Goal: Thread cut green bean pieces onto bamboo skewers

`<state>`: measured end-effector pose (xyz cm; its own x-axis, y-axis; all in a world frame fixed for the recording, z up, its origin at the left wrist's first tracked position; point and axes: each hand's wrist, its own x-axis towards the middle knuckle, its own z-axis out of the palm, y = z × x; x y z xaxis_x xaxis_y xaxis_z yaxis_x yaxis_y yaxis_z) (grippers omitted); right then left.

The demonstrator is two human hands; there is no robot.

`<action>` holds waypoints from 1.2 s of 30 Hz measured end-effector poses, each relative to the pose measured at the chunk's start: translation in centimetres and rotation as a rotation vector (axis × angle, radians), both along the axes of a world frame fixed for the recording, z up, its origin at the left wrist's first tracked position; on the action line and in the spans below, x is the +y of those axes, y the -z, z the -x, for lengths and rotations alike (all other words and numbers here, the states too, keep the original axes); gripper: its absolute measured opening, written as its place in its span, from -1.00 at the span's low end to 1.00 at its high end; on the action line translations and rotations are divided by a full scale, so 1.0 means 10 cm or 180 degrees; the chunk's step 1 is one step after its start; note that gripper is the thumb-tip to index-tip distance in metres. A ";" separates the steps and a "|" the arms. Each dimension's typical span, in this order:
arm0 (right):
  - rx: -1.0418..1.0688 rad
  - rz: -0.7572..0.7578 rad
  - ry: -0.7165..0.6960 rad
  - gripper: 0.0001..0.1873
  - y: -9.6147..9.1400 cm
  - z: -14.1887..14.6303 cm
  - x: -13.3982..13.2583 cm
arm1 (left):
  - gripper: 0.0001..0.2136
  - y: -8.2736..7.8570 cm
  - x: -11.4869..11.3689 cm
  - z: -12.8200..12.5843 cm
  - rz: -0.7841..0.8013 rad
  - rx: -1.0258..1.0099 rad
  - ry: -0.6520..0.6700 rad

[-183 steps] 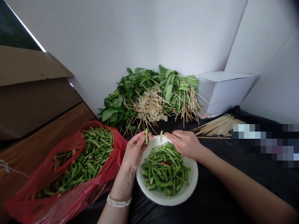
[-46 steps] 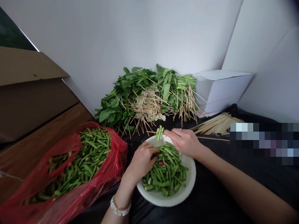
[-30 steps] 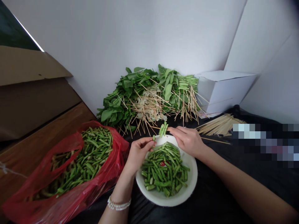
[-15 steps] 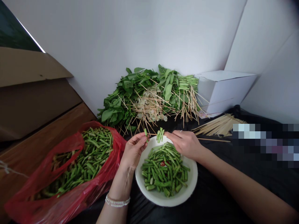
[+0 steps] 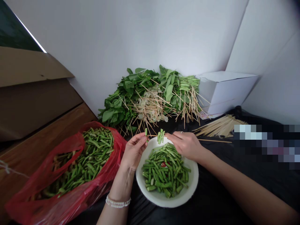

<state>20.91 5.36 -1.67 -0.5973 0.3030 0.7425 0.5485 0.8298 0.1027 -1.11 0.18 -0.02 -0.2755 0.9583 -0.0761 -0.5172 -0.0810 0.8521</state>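
left hand (image 5: 134, 151), bowl's 11 o'clock: pinching one bean piece (image 5: 146, 132) upright across the tip, presumably keeping fingertips clear; pierced or not, cannot tell | right hand (image 5: 187, 145), 1 o'clock: gripping stick (image 5: 213, 140) just behind threaded pieces (image 5: 160, 137), likely for steadiness | bowl (image 5: 196, 179): loose beans (image 5: 166, 175) directly below, seemingly for reach | red bag (image 5: 119, 150), 9 o'clock: more beans

left hand (image 5: 134, 150) in a pinch, right hand (image 5: 186, 143) gripping with fingers (image 5: 171, 137) pointing left, both forearms (image 5: 231, 173) angled inward

Head-worn view, forward and down
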 end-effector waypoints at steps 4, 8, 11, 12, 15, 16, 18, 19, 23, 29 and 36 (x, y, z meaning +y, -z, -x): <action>-0.0010 -0.0010 -0.0016 -0.68 0.00 0.00 0.00 | -0.71 0.00 0.00 0.01 0.0007 0.0014 -0.0015; 0.0030 -0.0018 -0.0045 -0.67 0.00 0.00 -0.01 | -0.69 -0.02 0.00 0.00 0.0028 -0.0027 -0.0049; 0.0041 -0.0021 -0.0075 -0.66 0.01 0.01 -0.01 | -0.68 -0.03 -0.01 0.00 0.0028 -0.0033 -0.0038; 0.0047 -0.0015 -0.0090 -0.66 0.01 0.01 -0.01 | -0.67 -0.03 -0.01 -0.01 0.0041 -0.0026 -0.0022; 0.0062 0.0029 -0.0152 -0.66 0.02 0.02 -0.01 | -0.68 -0.02 -0.02 -0.04 0.0068 -0.0001 0.0045; 0.0054 0.0036 -0.0163 -0.67 0.02 0.02 -0.01 | -0.68 -0.02 -0.02 -0.05 0.0069 0.0010 0.0073; 0.0021 0.0026 -0.0147 -0.68 0.03 0.02 -0.01 | -0.69 -0.02 -0.02 -0.07 0.0052 0.0023 0.0092; 0.0004 0.0015 -0.0127 -0.68 0.03 0.02 -0.01 | -0.68 -0.01 -0.02 -0.08 0.0039 0.0020 0.0083; -0.0015 0.0011 -0.0073 -0.67 0.03 0.02 -0.01 | -0.66 -0.01 -0.02 -0.08 0.0081 -0.0004 0.0044; 0.0023 0.0026 -0.0170 -0.67 0.02 0.02 -0.01 | -0.72 0.00 -0.03 -0.03 0.0176 0.0115 0.0124; -0.0053 0.0137 -0.0232 -0.67 0.03 0.01 0.00 | -0.72 -0.01 -0.03 -0.02 0.0299 0.0163 0.0290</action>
